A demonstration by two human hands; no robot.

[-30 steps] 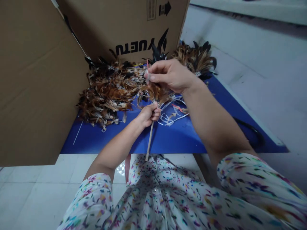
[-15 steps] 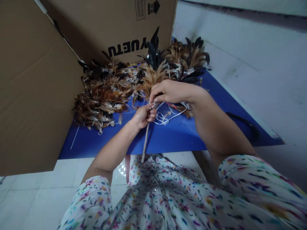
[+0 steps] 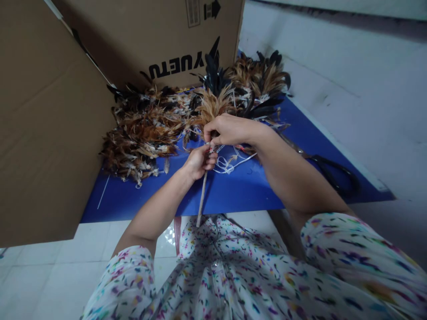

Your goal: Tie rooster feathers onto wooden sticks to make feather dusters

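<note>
My left hand [image 3: 200,162] is closed around a thin stick [image 3: 201,200] whose lower end points down toward my shirt. At the stick's upper end a tuft of brown and black feathers [image 3: 213,100] fans away from me, so it looks like a feather duster. My right hand [image 3: 230,129] is pinched at the feathers' base, right above my left thumb. What its fingertips grip is too small to make out. Loose white string [image 3: 228,166] lies looped on the blue tabletop [image 3: 247,191] just right of my left hand.
Piles of tied feathers [image 3: 143,129] cover the table's left side, with more feather bunches [image 3: 263,73] at the back right. Scissors with black handles [image 3: 340,178] lie under my right forearm. A cardboard box [image 3: 133,35] stands behind and left; a pale wall [image 3: 333,80] borders the right.
My right hand has shifted slightly left and down over the feathers' base, and its forearm has moved left, uncovering more of the scissors. My left hand stays on the stick.
</note>
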